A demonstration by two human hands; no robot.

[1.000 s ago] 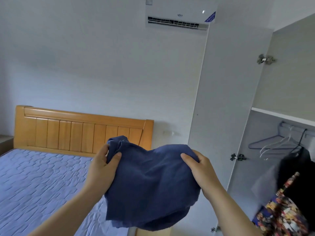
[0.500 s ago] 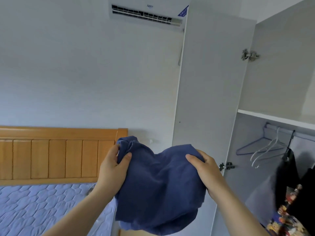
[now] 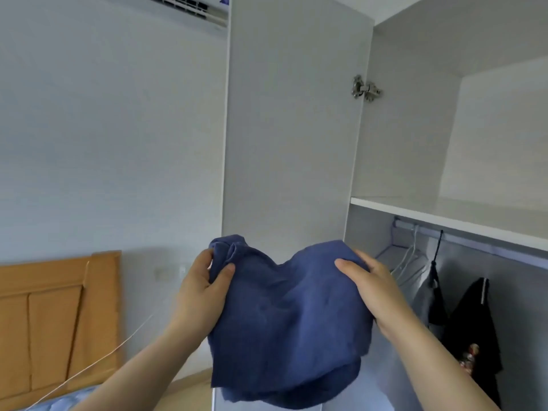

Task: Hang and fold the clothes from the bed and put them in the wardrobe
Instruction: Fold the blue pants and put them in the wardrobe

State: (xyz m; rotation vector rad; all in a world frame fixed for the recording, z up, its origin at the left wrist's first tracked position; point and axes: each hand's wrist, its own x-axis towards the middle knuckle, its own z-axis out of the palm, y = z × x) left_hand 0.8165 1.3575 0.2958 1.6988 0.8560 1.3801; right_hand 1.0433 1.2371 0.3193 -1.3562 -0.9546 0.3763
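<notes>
A folded dark blue garment (image 3: 284,321) hangs in the air in front of me, held by both hands. My left hand (image 3: 201,295) grips its upper left corner, thumb on the front of the cloth. My right hand (image 3: 367,289) holds the upper right edge, thumb over the fabric. The open wardrobe (image 3: 444,129) stands right behind the garment, its white shelf (image 3: 444,218) just above hand height. The bed (image 3: 68,401) shows only as a blue sliver at the lower left.
The open wardrobe door (image 3: 290,129) stands directly ahead. Under the shelf a rail (image 3: 462,238) carries empty hangers (image 3: 406,259) and dark hanging clothes (image 3: 471,324). A wooden headboard (image 3: 56,315) is at the left, an air conditioner (image 3: 189,7) at the top.
My view has turned right and up, from the bed toward the wardrobe. The garment and both hands have risen closer to the shelf, with the same grip.
</notes>
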